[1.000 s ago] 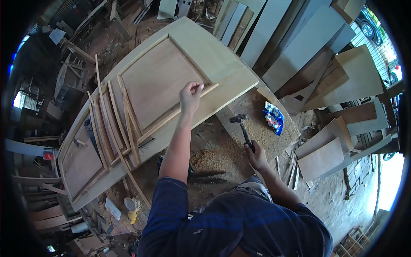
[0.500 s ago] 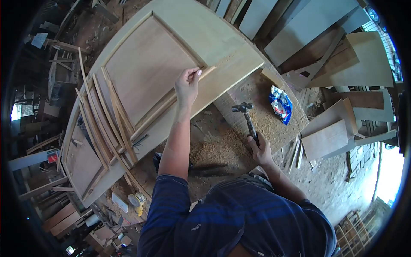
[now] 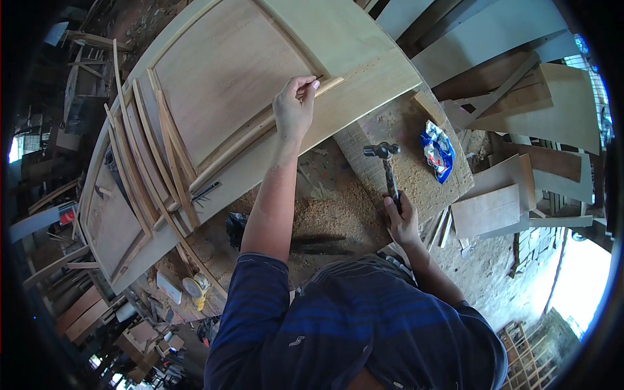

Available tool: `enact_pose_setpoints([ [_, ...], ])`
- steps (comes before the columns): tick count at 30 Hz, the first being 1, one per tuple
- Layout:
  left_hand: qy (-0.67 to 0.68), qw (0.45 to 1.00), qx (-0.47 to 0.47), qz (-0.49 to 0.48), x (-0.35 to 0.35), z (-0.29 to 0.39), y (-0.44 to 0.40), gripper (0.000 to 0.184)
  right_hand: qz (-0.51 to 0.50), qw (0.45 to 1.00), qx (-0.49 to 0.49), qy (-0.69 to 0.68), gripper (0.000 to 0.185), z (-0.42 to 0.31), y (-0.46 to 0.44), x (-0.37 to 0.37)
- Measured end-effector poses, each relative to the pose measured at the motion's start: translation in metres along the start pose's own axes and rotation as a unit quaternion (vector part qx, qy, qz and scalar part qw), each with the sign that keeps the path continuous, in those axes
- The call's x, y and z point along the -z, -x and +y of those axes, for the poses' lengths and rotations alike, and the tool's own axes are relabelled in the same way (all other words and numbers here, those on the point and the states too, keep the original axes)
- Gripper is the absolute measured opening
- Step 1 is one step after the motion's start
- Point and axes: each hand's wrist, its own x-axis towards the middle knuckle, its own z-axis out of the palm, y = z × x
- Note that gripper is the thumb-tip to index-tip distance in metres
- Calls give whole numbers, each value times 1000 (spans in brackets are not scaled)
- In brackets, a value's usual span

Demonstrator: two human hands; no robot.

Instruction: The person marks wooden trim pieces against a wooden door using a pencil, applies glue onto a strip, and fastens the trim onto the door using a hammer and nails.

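My left hand (image 3: 296, 107) is over the lower edge of the pale wooden panel (image 3: 364, 78), at the right end of a moulding strip (image 3: 237, 148). Its thumb and forefinger are pinched; whatever lies between them is too small to make out. The fingers of my right hand (image 3: 404, 221) wrap round the dark handle of a hammer (image 3: 392, 175), whose head points up and away from me, beside the sawdust-covered board. Several thin curved strips (image 3: 146, 153) lie across the panel on the left.
A crumpled blue and white packet (image 3: 438, 153) rests on the board at right. Sawdust (image 3: 338, 218) covers the surface below the panel. Boards (image 3: 494, 52) lean at the upper right. A yellow tool (image 3: 197, 289) and a dark bag (image 3: 236, 227) are at lower left.
The panel has shifted up and left in view. My left hand has moved slightly up and right, still pinched. The hammer has turned more upright in my right hand.
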Motion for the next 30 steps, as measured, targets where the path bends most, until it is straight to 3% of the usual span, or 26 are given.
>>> enact_pose_setpoints([
  [8, -21, 1000, -3, -1, 2, 4, -1, 13, -10, 1000, -24, -14, 27, -10, 1, -1],
  [13, 20, 999, 25, -20, 1, 2, 1, 15, -28, 998, 57, -12, 31, -31, -11, -6],
  [17, -11, 999, -27, -30, 1, -5, 1, 22, -21, 989, 145, 16, 35, -89, -36, -12],
  [22, -33, 998, -49, -18, 0, 1, 2, 31, 72, 915, 311, 247, 50, -155, -89, -19],
  [30, -62, 995, -73, -4, -1, -4, 3, 38, 62, 863, 344, 365, 58, -174, -110, -25],
])
